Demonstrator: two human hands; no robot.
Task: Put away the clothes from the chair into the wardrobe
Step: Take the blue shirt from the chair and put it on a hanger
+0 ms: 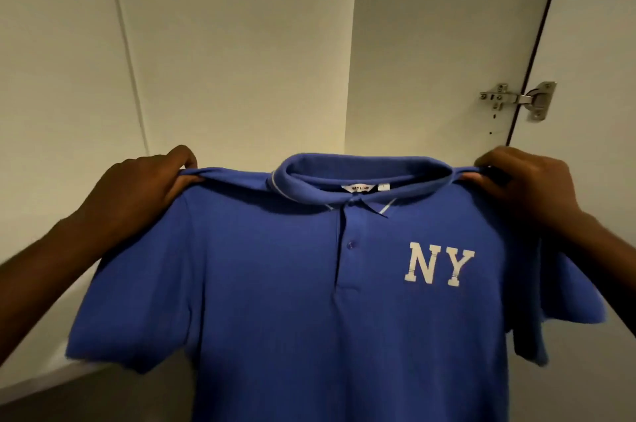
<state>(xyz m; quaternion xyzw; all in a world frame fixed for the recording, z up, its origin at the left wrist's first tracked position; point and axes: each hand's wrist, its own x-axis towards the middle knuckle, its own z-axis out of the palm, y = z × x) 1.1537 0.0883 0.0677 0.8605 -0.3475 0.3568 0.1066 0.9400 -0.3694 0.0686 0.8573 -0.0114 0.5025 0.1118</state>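
A blue polo shirt [275, 301] with white "NY" letters on its chest hangs spread out in front of me, front side facing me, collar up. My left hand [137, 194] pinches its left shoulder seam. My right hand [526, 187] pinches the right shoulder seam. The shirt's lower part runs out of the bottom of the frame. Behind it stands the white inside of the wardrobe [241, 43]. The chair is out of view.
The wardrobe's open door [599, 43] stands at the right, fixed by a metal hinge [519, 99]. A white side panel [51, 60] closes the left. A shelf edge [51, 377] shows at the lower left below the shirt's sleeve.
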